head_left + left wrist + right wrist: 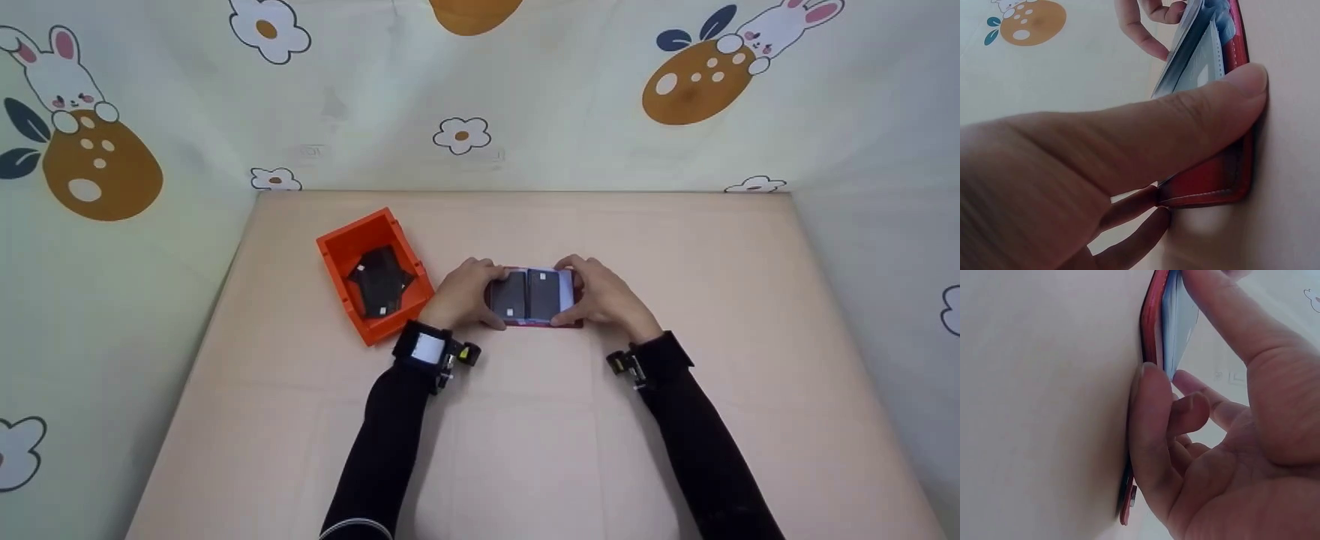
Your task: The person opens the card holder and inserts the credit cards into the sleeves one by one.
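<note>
An open red card holder (1199, 180) with clear plastic sleeves (1202, 64) lies on the table between both hands. Two dark cards (511, 295) show side by side in its sleeves in the head view. My left hand (466, 291) grips its left end, thumb across the near edge and fingers at the far side. At the other end, my right hand (604, 296) pinches the holder, thumb at the near edge and index finger at the far edge. In the right wrist view, a small red tab (1125, 509) sticks out below the curled fingers.
Just left of my left hand stands an orange bin (385, 328), with several dark cards (380, 283) piled inside. A pale cloth covers the table (517, 435). Curtains (375, 90) printed with rabbits and flowers enclose the back and sides.
</note>
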A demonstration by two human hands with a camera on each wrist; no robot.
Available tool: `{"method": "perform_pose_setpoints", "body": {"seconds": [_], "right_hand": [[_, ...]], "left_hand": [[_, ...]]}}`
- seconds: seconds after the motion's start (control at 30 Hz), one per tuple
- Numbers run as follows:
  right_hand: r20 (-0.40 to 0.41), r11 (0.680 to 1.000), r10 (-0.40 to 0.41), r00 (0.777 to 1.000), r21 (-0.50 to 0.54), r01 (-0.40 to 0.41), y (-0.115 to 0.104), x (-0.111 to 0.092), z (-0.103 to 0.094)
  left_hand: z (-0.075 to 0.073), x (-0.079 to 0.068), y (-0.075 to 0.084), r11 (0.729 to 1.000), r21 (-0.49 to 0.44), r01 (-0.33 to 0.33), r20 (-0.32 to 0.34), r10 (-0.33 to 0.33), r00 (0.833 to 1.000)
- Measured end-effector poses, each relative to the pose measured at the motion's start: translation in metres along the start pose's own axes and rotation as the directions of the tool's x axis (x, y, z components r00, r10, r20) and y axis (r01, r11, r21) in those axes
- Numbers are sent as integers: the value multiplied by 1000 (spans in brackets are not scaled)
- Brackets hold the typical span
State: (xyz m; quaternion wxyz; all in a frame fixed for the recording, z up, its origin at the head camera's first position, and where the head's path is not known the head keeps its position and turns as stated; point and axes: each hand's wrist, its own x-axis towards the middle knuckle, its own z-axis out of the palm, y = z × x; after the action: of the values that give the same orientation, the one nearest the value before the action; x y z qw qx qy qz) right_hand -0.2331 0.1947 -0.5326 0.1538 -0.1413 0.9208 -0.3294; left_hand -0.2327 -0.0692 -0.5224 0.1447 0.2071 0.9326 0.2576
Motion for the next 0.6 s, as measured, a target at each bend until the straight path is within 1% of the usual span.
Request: {"method": "perform_pose_setpoints", "body": {"seconds": [0.1, 0.27, 0.43, 0.6], "right_hand": [[-10, 1000, -13, 1000, 4, 13, 0, 1, 0], [-44, 1000, -1, 999, 12, 2, -3, 2, 0], [-72, 998, -2, 997, 62, 7, -2, 3, 1], [-70, 993, -28, 997, 117, 36, -1, 3, 0]], "left_hand": [[0, 0, 0, 1000, 6, -5, -3, 5, 1000], [0, 0, 0, 1000, -1, 9, 4, -9, 1000], [1, 0, -1, 1000, 6, 10, 4, -10, 1000], [1, 0, -2, 1000, 3, 8, 6, -8, 1000]]}}
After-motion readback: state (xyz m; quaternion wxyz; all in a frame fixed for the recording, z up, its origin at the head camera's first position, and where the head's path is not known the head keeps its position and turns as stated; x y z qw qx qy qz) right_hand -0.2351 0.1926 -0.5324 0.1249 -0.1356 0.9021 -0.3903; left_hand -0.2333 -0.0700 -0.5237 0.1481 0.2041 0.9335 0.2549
